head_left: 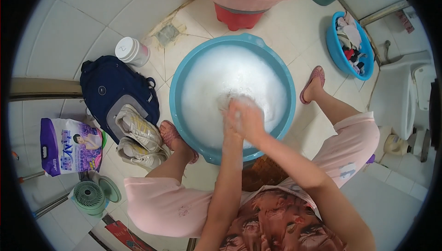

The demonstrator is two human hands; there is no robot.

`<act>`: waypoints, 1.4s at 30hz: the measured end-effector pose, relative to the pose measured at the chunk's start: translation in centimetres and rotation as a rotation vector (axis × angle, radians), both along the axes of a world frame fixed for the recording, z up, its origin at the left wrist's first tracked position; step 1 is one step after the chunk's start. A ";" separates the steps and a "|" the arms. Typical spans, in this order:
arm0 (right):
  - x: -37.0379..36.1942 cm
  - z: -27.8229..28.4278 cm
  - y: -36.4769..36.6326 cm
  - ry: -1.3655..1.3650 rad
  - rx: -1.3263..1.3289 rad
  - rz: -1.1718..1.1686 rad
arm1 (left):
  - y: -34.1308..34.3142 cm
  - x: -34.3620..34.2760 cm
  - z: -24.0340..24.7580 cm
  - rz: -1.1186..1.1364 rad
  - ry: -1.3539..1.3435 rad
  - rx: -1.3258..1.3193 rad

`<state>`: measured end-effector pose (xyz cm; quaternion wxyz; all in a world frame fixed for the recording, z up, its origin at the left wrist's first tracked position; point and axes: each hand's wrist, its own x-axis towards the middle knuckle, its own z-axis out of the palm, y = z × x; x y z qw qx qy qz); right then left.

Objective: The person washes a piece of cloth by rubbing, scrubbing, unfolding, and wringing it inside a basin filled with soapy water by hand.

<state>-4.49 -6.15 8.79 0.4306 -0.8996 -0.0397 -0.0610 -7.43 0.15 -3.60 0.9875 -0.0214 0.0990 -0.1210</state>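
Note:
A round blue basin (176, 73) stands on the floor between my feet, full of thick white suds (232, 67). My left hand (230, 116) and my right hand (248, 115) are pressed together at the middle of the foam. Motion smears both. The right one lies partly over the left, and the fingers of each look curled in. Something greyish-white shows just beyond the fingertips, half sunk in the suds; what it is I cannot make out.
Beyond the basin, a pink tub (258, 0) with blue cloth rests on a red stool (237, 18). A blue basin of clothes (332, 43) is at far right. Left are a navy backpack (108, 83), pale sneakers (138, 126), a white tub (131, 50), a purple-white bag (71, 147) and a green fan (88, 195).

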 end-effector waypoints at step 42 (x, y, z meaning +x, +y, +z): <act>-2.8 -0.8 -1.4 0.412 0.860 -0.331 | -0.2 2.5 6.0 -0.207 0.274 0.639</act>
